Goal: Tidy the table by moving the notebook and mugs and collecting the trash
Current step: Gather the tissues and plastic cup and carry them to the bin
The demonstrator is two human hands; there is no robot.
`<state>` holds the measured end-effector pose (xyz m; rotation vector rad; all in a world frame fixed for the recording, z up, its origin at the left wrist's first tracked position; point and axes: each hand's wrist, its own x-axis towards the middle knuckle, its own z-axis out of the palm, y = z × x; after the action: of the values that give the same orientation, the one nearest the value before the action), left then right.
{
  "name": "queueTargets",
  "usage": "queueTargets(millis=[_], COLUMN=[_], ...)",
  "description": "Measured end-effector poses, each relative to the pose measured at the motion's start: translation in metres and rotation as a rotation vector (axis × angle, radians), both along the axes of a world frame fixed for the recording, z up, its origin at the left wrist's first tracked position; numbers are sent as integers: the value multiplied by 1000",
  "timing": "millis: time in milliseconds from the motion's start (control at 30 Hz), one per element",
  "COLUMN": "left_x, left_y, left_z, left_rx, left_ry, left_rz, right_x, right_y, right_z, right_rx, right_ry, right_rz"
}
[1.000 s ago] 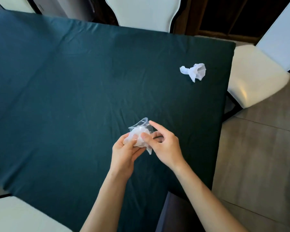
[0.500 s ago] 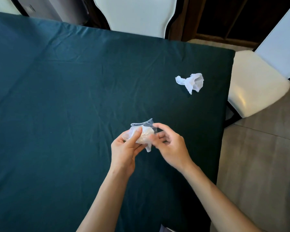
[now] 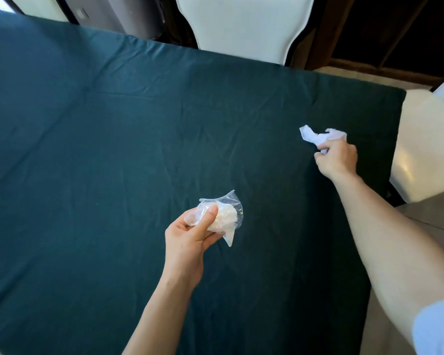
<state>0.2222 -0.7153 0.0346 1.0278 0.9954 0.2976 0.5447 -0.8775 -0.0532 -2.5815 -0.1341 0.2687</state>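
What moved: a second ago both hands were close together on the bag. The right hand has since gone out to the far right side of the table and taken hold of the paper that lay there alone. The left hand kept the bag.
Table: a big table under a dark green wrinkled cloth [image 3: 113, 149]. It fills most of the view.
Chairs: a white padded chair with a dark edge [image 3: 244, 21] stands at the far side of the table. Another white chair seat [image 3: 426, 149] sits at the right end, just beside the table edge.
Floor: pale tiles [image 3: 420, 216] show at the right.
Sleeve: a bit of light blue sleeve [image 3: 438, 326] shows low on the right arm.
Left hand: the left hand [image 3: 187, 239] is closed around the bag, thumb pressed on top, held over the middle of the table.
Right hand: the right hand [image 3: 337, 160] is closed on the paper, near the right edge of the table.
Bag: a clear thin plastic bag with a white lump of trash inside [image 3: 224, 216]. Its top and one corner stick out past the fingers.
Paper: a small white crumpled paper tissue [image 3: 315, 135]. One end pokes out to the left of the fist. I cannot tell if it touches the cloth.
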Motion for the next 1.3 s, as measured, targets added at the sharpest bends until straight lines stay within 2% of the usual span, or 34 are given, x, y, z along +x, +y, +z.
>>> queueTargets(millis=[100,233,300,500,567,700,900,1000,1133,1300], left_x=[-8,-24,-34,-86,-107,-166,-291,-378,-489,-625], left_y=[12,25,29,38,37,33,46,54,61,66], left_z=[7,20,26,67,83,121,165,181,189,184], left_rx=[15,32,60,196,224,245,271,256,263,294], left_ry=[4,0,4,-42,-72,-165,-323,-392,-438,-415], left_rz=[19,76,92,120,121,141,234,301,402,563], right_x=[-26,-94,-141,-267,-297,-362,-475,-553,-658,-794], right_y=[13,33,34,34,47,78,118,143,166,189], right_z=[10,35,58,157,181,221,263,278,289,286], right_rx=[130,461,653,1031,1060,1035,961,984,967,920], right_ry=[17,324,477,846,808,589,504,625,831,824], right_rz=[15,60,152,381,374,358,456,518,740,809])
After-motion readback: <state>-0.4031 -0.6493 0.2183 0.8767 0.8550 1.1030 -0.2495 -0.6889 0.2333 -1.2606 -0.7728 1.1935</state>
